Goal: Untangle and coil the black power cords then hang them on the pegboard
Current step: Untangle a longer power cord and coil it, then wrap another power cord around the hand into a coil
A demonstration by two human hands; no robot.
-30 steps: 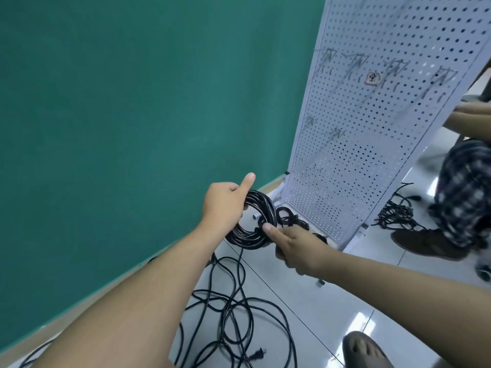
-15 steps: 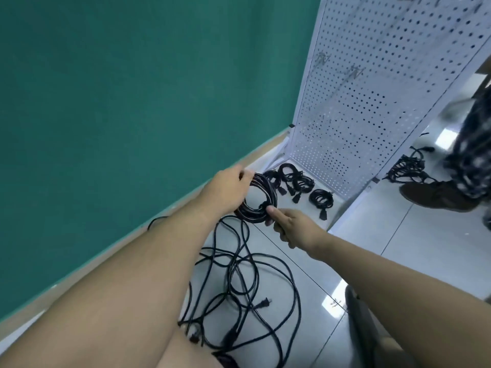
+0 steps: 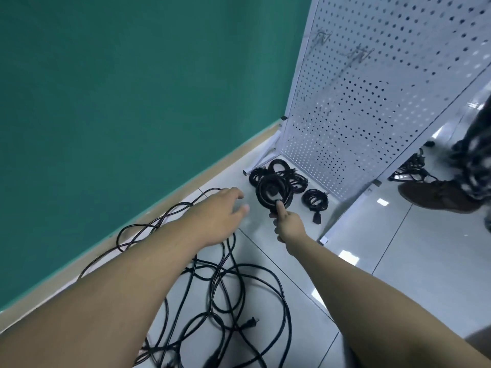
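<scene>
The person reaches both arms down toward the floor (image 3: 414,264) beside the green wall (image 3: 132,88). The right hand (image 3: 288,225) pinches a coiled cord (image 3: 265,193) at its near edge, thumb on top, and holds it out over the finished coils (image 3: 314,199) that lie at the foot of the white pegboard (image 3: 372,88). I cannot tell whether the held coil touches those beneath it. The left hand (image 3: 220,211) is just beside it, fingers spread and relaxed, grasping nothing. Under the forearms the loose cords (image 3: 225,285) sprawl in tangled loops across the tiles, one plug (image 3: 251,324) lying near the middle. Another person's brown shoe (image 3: 435,193) stands past the pegboard's far edge.
</scene>
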